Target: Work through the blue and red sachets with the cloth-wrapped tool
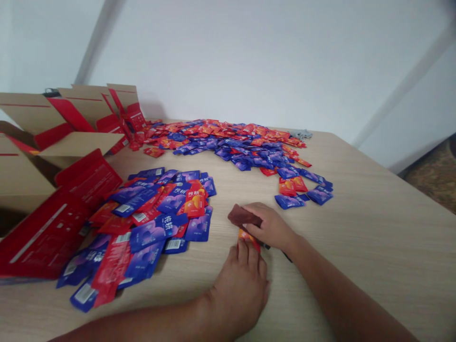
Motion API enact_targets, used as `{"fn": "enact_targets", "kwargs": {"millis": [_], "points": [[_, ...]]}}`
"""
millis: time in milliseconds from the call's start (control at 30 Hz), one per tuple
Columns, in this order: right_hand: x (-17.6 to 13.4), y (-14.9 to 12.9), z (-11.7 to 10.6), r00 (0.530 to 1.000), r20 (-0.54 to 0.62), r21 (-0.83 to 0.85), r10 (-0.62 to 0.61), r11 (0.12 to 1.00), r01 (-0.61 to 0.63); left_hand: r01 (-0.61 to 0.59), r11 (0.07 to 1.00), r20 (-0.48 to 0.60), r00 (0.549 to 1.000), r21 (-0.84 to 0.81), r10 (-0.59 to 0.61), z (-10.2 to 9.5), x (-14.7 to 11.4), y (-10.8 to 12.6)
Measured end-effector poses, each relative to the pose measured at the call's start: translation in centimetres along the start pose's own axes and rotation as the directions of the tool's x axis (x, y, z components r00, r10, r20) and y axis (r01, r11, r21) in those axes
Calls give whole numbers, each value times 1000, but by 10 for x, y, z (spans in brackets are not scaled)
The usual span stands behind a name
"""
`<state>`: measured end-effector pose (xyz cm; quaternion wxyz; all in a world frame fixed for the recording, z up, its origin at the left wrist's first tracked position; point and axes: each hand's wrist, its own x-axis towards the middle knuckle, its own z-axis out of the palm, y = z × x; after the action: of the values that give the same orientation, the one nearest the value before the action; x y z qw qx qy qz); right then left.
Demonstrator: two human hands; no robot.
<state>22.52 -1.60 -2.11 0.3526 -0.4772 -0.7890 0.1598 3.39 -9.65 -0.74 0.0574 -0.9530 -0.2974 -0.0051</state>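
Observation:
My left hand (245,280) is at the front middle of the table, its bent fingertips pressing on an orange-red sachet (249,239). Much of that sachet is hidden under the fingers. Just beyond it, my right hand (265,221) is closed round a reddish-brown, block-shaped object (243,216); its exact kind is unclear. Beneath the right wrist, a thin black strip (288,257) shows on the tabletop. Left of my hands lies a loose heap of purple and red sachets (174,197). A few more sachets (290,185) lie beyond my right hand.
Open cardboard boxes (80,102) with red printed flaps line the left side. A long pile of purple and red sachets (228,140) stretches along the back of the wooden table (374,228). Behind it is a pale wall (263,57). A grey crumpled item (302,134) lies at the back right.

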Motion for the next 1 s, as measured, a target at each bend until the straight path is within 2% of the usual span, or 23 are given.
{"fn": "enact_targets", "kwargs": {"millis": [133,300,367,567,733,800,900,1000], "points": [[1,1,0,998,-4,-1,60,998,-60,6,1000,42,999,-24,-5,-4,0,0],[2,18,1,966,-122,-63,227,970,-236,-8,999,45,999,-54,11,-9,3,-4],[2,26,1,951,-166,-97,259,956,-277,-25,997,34,999,-77,28,-9,5,-8],[2,38,2,941,-201,-180,273,934,-309,-43,984,0,999,-173,43,-4,19,-39],[2,38,1,935,-211,-198,284,925,-325,13,947,-124,991,-322,-56,11,34,-69],[2,37,0,932,-229,-162,281,933,-322,-11,941,-159,986,-338,-46,17,36,-76],[3,34,-2,913,-280,-73,298,941,-329,-71,939,-142,990,-338,24,21,35,-81],[4,30,-3,896,-311,4,317,943,-332,-95,942,-60,995,-321,80,20,34,-85]]}}
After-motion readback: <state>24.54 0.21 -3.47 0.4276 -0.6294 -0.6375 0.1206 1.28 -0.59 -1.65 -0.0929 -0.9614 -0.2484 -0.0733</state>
